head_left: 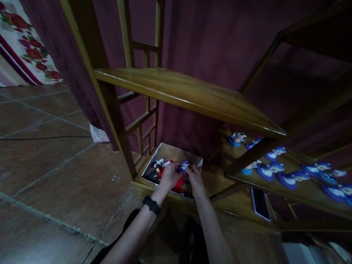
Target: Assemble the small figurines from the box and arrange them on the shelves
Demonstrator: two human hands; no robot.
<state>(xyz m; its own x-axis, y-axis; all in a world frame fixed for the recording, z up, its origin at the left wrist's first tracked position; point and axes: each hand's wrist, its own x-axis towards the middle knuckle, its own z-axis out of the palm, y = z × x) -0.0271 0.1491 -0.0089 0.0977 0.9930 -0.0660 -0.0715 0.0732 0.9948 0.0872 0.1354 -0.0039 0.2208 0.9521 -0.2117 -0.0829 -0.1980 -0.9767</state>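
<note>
Both of my hands meet over a shallow white box (177,149) on the low wooden shelf. Between them is a small blue-and-white figurine (184,166), raised above the other pieces. My left hand (171,175), below a black wristband (151,205), has its fingers closed at the figurine's left side. My right hand (194,175) pinches it from the right. Inside the box lie several red, black and white figurines (157,170), partly covered by my hands.
Several blue-based figurines (271,170) stand on a raised shelf to the right. A phone (260,203) lies on the lower board. An upper wooden shelf (178,86) juts out above the box, and a lattice side panel (141,124) rises at its left.
</note>
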